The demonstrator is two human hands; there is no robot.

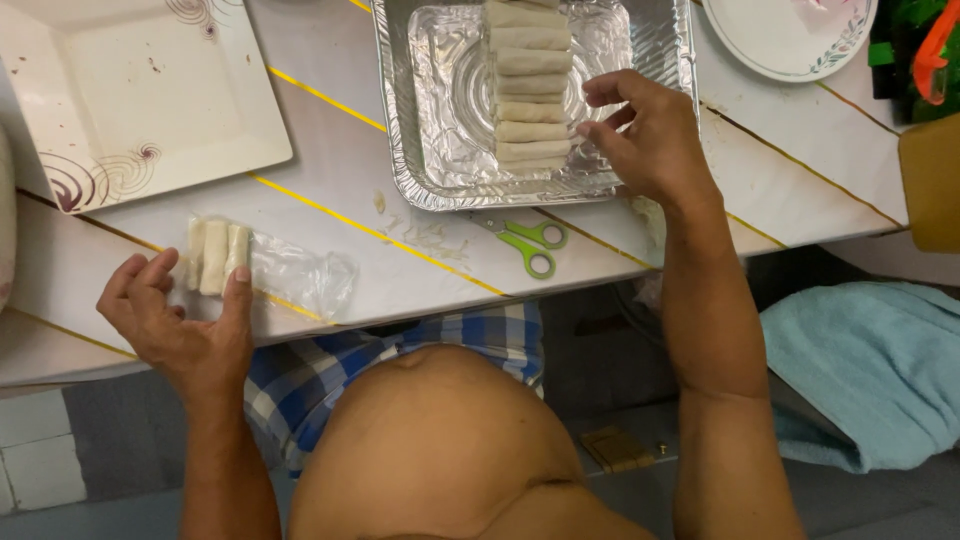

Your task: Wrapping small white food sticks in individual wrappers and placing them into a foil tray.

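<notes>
Left hand [185, 320] at near left of table [330, 170], palm down, fingers spread and apart, thumb tip pressed on near end of right-hand roll in small group of three pale rolls [213, 256]; nothing clamped. Rolls side by side, touching, long axes running near to far, lying on mouth end of clear plastic bag [300, 280], bag trailing rightward, crumpled and otherwise looking empty. Rolls directly beyond fingertips; left hand plainly the nearer of the two.

Green-handled scissors [530, 243] flat on table at centre, just near of tray rim, apart from both hands. Scattered pale scraps [425, 235] to left of scissors.

Right hand [645, 140] further out, at right side of foil tray [400, 130], fingers loosely curled and apart, holding nothing; fingertips at right ends of stacked rolls [530, 90], whether touching cannot be told. Stack: single column of pale, smooth wrapped rolls, each long axis left to right, packed edge to edge from near wall of tray toward far edge of view.

Square white plate [130, 90] with swirl pattern at far left, bare. Round white plate [790, 40] at far right, partly out of view. Blue towel [880, 370] below table at right.
</notes>
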